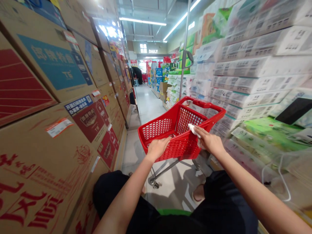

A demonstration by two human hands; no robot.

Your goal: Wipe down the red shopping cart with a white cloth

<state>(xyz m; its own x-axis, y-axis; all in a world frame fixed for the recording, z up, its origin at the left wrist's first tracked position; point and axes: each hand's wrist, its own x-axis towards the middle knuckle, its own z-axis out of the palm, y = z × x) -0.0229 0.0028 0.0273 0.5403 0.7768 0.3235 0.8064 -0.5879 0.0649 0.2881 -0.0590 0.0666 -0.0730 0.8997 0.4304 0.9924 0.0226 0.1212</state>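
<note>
A red plastic shopping cart [185, 148] with perforated sides and a grey metal frame stands in front of my knees, its handle to the right. My left hand [158, 148] grips the cart's near rim toward its left end, fingers over the edge. In my right hand [208, 139] is a crumpled white cloth [193, 129], pressed against the same rim farther right. Part of the cloth is hidden under my fingers.
Stacked cardboard boxes [56, 68] wall the left side. On the right rise piles of white packaged goods [243, 68], with a dark phone [294, 110] on a green pack. A metal pole [182, 74] stands behind the cart. Down the aisle a person in black [137, 74] bends over.
</note>
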